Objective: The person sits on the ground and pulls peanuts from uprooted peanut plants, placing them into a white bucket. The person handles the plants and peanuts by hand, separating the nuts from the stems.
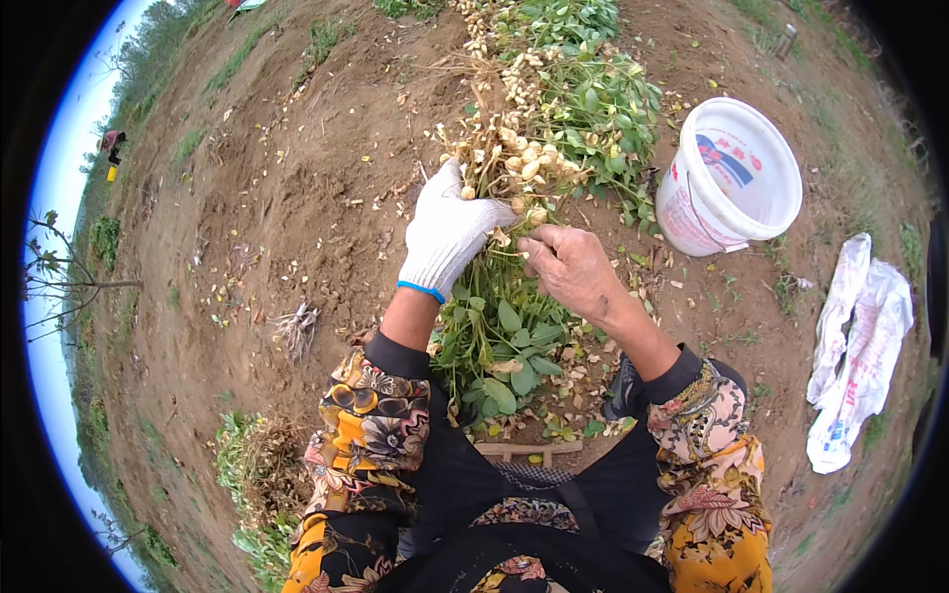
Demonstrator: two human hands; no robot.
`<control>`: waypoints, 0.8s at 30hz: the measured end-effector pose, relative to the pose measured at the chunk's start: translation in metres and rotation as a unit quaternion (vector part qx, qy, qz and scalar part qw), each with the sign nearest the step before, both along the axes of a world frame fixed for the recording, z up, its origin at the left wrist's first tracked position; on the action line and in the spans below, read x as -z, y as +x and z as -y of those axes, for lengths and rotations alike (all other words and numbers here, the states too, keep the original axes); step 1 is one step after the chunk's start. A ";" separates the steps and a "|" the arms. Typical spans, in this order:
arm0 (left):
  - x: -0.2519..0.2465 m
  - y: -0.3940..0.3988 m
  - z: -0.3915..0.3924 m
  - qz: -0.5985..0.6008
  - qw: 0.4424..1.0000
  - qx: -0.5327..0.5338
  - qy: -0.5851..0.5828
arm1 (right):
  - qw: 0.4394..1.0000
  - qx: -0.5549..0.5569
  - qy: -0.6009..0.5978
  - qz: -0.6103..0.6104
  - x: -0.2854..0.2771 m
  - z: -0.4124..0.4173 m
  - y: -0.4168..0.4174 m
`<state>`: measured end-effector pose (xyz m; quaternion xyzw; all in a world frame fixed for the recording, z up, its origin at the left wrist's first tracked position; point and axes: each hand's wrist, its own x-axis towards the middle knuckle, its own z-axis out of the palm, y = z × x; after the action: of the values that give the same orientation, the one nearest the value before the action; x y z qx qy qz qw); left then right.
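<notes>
My left hand (454, 226), in a white knitted glove with a blue cuff edge, grips the stems of a pulled peanut plant (493, 348). Its leafy tops hang down towards me, and a cluster of peanut pods (530, 163) and roots spreads just above the glove. Close to the right of the stems is my bare right hand (567, 267), its thumb and fingertips drawn together at the lower pods. Whether it pinches a pod or a stem cannot be made out.
A white plastic bucket (686, 200) with printing stands at the right, beside a row of pulled peanut plants (600, 111). Farther right lies a crumpled white plastic sack (852, 370). More plants (259, 474) lie at the lower left. A person (112, 142) is far off at the left.
</notes>
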<state>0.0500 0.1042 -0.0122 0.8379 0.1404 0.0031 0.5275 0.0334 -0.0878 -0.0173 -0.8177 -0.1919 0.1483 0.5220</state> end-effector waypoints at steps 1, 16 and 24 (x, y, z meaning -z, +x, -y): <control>0.001 0.002 0.000 0.002 1.000 -0.009 0.005 | 1.000 0.000 0.007 -0.020 -0.002 0.000 -0.003; 0.005 0.007 0.003 0.062 0.982 -0.126 -0.126 | 0.942 -0.015 -0.003 0.334 -0.050 0.000 -0.080; -0.004 -0.001 0.012 0.055 0.994 -0.058 -0.074 | 0.954 0.139 0.223 -0.142 -0.019 0.020 -0.027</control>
<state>0.0491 0.0919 -0.0085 0.7855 0.1590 0.0695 0.5941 0.0064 -0.1079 0.0013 -0.6694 -0.0283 0.1419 0.7286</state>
